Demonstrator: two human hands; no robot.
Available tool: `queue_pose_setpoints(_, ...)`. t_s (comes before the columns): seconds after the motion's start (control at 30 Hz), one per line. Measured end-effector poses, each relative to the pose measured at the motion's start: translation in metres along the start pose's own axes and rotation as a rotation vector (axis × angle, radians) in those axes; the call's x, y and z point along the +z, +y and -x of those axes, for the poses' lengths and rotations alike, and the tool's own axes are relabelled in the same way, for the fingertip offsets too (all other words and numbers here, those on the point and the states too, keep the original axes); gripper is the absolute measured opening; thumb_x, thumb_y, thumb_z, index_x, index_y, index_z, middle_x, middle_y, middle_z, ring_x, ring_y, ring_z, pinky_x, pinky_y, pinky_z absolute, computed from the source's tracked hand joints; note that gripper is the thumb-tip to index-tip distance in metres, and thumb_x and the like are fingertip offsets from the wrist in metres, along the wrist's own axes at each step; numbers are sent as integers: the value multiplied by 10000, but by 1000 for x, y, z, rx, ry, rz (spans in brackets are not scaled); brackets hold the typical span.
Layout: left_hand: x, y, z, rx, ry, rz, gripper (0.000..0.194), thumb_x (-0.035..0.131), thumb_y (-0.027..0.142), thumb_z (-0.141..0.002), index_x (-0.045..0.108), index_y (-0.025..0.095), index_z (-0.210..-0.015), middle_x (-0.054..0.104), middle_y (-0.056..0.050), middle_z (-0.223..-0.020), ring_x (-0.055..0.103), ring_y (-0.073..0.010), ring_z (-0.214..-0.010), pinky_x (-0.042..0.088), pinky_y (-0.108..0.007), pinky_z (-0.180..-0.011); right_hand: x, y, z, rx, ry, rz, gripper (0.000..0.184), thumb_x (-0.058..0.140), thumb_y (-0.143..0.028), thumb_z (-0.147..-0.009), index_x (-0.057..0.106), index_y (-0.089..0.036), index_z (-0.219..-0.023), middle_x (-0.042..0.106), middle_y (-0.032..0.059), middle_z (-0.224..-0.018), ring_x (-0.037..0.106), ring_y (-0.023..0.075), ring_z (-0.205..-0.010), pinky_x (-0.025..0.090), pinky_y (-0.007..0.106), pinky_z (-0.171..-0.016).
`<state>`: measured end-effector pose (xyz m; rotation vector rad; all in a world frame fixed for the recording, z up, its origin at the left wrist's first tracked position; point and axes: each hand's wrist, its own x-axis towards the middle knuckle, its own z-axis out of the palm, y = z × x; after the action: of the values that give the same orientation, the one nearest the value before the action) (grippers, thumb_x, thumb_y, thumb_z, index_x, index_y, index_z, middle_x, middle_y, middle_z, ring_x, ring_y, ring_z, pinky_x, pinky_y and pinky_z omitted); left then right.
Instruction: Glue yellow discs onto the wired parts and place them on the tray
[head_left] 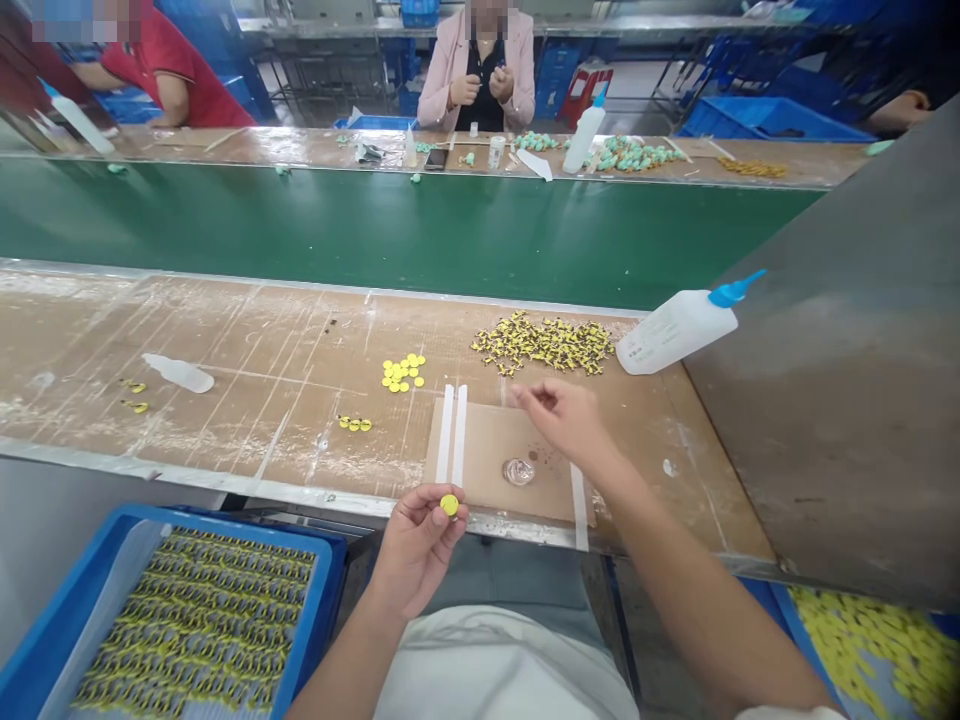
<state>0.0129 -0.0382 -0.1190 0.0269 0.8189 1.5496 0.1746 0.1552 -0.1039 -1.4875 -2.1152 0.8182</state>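
Near the table's front edge, my left hand (421,545) pinches a small round yellow disc (449,505) between thumb and fingers. My right hand (564,418) is over the cardboard sheet (487,452), its fingers drawn together; whether anything tiny is between them I cannot make out. Just beyond it lies a heap of small yellow-and-black pieces (551,343). A small clear dish (518,472) rests on the cardboard, below my right hand. Loose yellow discs (403,373) lie left of the cardboard, and a short row of yellow discs with dark parts (355,424) is nearer the edge.
A blue-tipped white bottle (679,330) leans at right by a grey metal panel (847,380). Blue trays hold yellow-and-black pieces (202,610) at lower left and yellow pieces (885,650) at lower right. Beyond the green belt (375,230), a person in pink (476,75) works.
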Motion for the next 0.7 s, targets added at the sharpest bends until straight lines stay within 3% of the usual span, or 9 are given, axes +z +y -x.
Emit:
queue_pose_setpoints(0.1, 0, 1, 2, 1, 2, 19, 256, 928, 217, -577, 781, 183, -783, 765, -32, -835, 722, -97, -671, 601, -131, -621, 8, 24, -42, 37, 23, 95, 223, 634, -403, -869, 710, -194, -879, 732, 44, -829, 653, 190, -743, 446, 282, -671)
queue_pose_setpoints(0.23, -3, -2, 2, 4, 37, 13, 268, 928, 204, -578, 782, 184, -802, 768, -30, -845, 721, -89, -648, 596, -122, -618, 23, 34, -68, 48, 29, 160, 160, 676, -349, -838, 706, -193, -855, 738, 57, -825, 665, 214, -772, 466, 305, -715)
queue_pose_setpoints(0.43, -11, -6, -2, 25, 100, -1, 291, 929, 206, -576, 779, 168, -821, 768, -38, -864, 728, -99, -686, 602, -129, -647, 31, 34, -73, 5, 40, 132, 123, 714, -284, -811, 688, -186, -882, 736, 59, -862, 674, 211, -802, 487, 314, -742)
queue_pose_setpoints(0.7, -13, -11, -8, 32, 135, -45, 297, 916, 205, -610, 775, 151, -866, 774, -52, -907, 734, -102, -726, 605, -137, -698, 28, 53, -69, -73, 35, -29, 109, 706, -222, -775, 659, -206, -872, 728, 30, -906, 671, 189, -800, 509, 343, -824)
